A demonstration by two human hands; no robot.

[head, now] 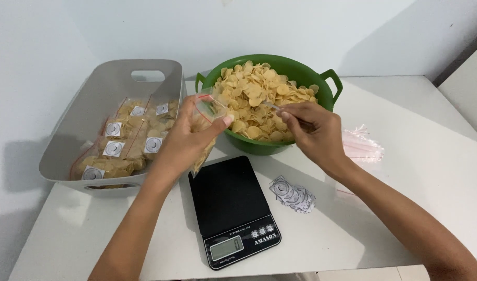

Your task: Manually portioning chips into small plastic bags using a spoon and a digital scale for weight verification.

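Two bare, sleeveless forearms

Left hand held a small clear plastic bag, partly filled with chips, tilted toward the green basin. Right hand was over the basin's near rim, fingers pinched on a thin clear utensil, kind unclear, at the chips heaped in the basin. Black kitchen scale sat on the white table just below the bag, nothing on its platform. Grey tub at left held sealed chip packs with round labels. Loose pile of labels lay right of the scale. Stack of empty clear bags lay beyond the right wrist.
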